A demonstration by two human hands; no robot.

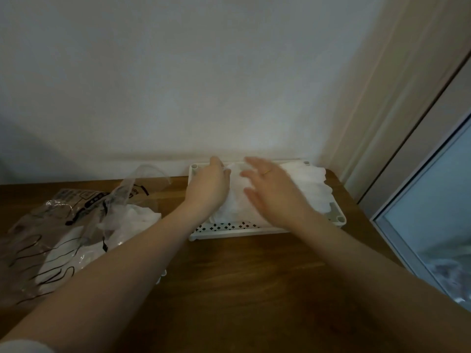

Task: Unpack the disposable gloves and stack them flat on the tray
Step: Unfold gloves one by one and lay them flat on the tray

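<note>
Lying under both hands (pixel 270 189), gloves (pixel 305 189) on tray (pixel 229 231).

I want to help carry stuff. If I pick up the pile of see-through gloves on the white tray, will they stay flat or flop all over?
Probably flop: the gloves look thin and filmy, with wavy edges drooping past the tray. They likely weigh very little, so a puff of air could shift them. Such film may also slide, so carrying the whole tray seems safer.

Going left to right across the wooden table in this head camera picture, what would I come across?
Torn plastic packaging with gloves still in it, then the left hand, the right hand, then the glove stack on the white tray.
</note>
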